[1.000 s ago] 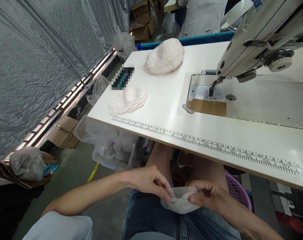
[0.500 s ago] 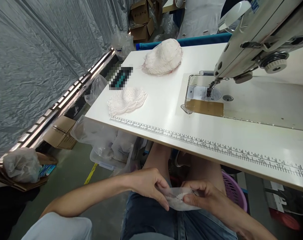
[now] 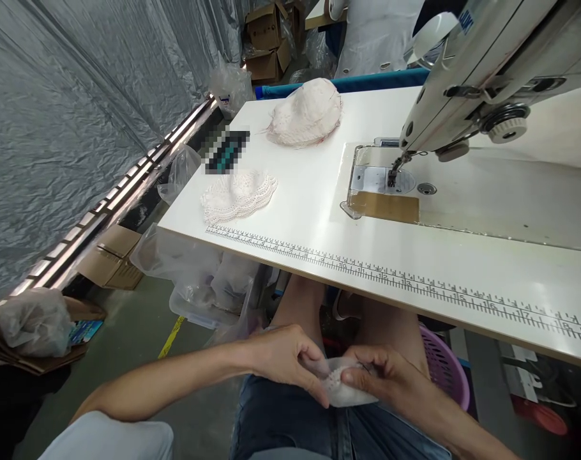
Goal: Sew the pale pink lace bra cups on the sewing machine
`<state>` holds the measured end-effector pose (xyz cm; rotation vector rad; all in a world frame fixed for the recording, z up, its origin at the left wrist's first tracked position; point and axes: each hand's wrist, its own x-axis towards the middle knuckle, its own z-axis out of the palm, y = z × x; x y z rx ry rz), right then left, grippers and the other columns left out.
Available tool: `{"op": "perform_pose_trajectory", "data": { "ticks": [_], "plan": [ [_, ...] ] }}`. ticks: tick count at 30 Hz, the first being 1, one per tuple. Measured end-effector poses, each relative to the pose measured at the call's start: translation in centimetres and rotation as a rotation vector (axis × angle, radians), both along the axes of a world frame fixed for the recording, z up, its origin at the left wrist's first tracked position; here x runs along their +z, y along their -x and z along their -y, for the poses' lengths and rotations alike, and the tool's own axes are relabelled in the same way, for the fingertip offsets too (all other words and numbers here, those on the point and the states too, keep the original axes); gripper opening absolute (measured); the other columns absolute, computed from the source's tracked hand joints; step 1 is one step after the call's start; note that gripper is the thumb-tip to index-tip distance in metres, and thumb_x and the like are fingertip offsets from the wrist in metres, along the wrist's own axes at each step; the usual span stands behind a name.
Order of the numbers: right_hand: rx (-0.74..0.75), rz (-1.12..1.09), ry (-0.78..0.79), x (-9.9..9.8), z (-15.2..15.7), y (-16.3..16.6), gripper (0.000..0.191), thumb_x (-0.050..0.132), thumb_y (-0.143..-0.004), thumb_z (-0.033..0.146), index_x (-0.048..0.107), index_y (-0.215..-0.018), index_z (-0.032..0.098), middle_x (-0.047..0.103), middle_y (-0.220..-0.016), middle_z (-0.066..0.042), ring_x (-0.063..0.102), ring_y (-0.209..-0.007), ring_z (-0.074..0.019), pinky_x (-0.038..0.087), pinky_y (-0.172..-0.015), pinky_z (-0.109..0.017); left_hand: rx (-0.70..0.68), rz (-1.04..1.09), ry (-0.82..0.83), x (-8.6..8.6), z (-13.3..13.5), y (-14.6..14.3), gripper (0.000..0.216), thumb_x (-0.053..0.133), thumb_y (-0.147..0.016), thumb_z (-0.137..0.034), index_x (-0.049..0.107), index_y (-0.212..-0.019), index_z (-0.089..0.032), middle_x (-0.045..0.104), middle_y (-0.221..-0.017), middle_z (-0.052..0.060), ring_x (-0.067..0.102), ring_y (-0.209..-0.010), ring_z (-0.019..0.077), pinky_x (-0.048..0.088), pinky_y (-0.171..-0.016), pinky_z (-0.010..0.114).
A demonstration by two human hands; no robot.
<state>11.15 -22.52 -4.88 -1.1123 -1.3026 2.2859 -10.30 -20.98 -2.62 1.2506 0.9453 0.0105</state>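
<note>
Above my lap, my left hand and my right hand pinch a small white lace-edged fabric piece between them. The left thumb and fingers close on its left end. My right thumb presses on the lace from the right. A thin dark sliver shows by the right fingers, too small to name. On the sewing table lie a scalloped white lace piece and, behind it, a domed cream fabric piece with loose reddish threads at its edge.
A sewing machine stands on the table's right, its needle and presser foot over the plate. A printed ruler runs along the front edge. Below are a clear plastic bin, a purple basket and a cardboard box.
The fabric piece has shifted and bunched slightly between my fingers, showing more lace near my right thumb. The hands stay close together, and the view has shifted a little.
</note>
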Motion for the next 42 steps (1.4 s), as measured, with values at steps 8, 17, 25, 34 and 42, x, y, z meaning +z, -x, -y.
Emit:
{"op": "perform_pose_trajectory", "data": {
  "ticks": [8, 17, 25, 34, 42],
  "plan": [
    [0.014, -0.002, -0.031, 0.6, 0.3, -0.1, 0.03, 0.073, -0.07, 0.043, 0.06, -0.072, 0.015, 0.05, -0.063, 0.003, 0.039, -0.06, -0.0105, 0.03, -0.055, -0.022, 0.033, -0.016, 0.041, -0.3, 0.1, 0.0, 0.042, 0.072, -0.065, -0.049, 0.075, -0.084, -0.012, 0.064, -0.063, 0.001, 0.048, -0.057, 0.0093, 0.034, -0.051, 0.018],
    [0.01, -0.016, 0.01, 0.1, 0.1, -0.2, 0.029, 0.072, -0.071, 0.043, 0.067, -0.072, 0.015, 0.056, -0.065, 0.002, 0.043, -0.061, -0.0111, 0.032, -0.057, -0.022, 0.072, 0.007, 0.074, 0.2, -0.2, 0.4, 0.026, 0.076, -0.063, -0.032, 0.075, -0.08, -0.013, 0.064, -0.061, -0.002, 0.043, -0.054, 0.0071, 0.029, -0.049, 0.017],
    [0.023, -0.006, -0.043, 0.1, 0.1, -0.1, 0.027, 0.071, -0.072, 0.043, 0.069, -0.071, 0.016, 0.058, -0.065, 0.001, 0.047, -0.064, -0.013, 0.035, -0.06, -0.023, 0.078, 0.03, 0.103, 0.6, 0.0, 0.1, 0.035, 0.078, -0.058, -0.037, 0.074, -0.082, -0.013, 0.064, -0.066, -0.001, 0.05, -0.059, 0.0091, 0.034, -0.053, 0.017],
    [0.072, 0.029, -0.063, -0.2, 0.1, -0.7, 0.028, 0.073, -0.07, 0.042, 0.065, -0.078, 0.017, 0.057, -0.069, 0.001, 0.047, -0.067, -0.0143, 0.035, -0.061, -0.024, 0.128, 0.007, 0.084, 0.6, 0.1, -0.4, 0.031, 0.075, -0.061, -0.036, 0.073, -0.076, -0.009, 0.062, -0.064, 0.001, 0.051, -0.058, 0.0096, 0.034, -0.051, 0.016],
    [0.06, 0.052, -0.08, -0.9, 0.5, -0.7, 0.028, 0.07, -0.073, 0.044, 0.06, -0.077, 0.018, 0.054, -0.07, 0.003, 0.044, -0.067, -0.0132, 0.033, -0.06, -0.023, 0.106, -0.02, -0.005, 0.3, 0.3, 0.0, 0.03, 0.075, -0.063, -0.037, 0.072, -0.075, -0.01, 0.062, -0.063, 0.001, 0.053, -0.059, 0.0105, 0.035, -0.051, 0.016]
  ]
}}
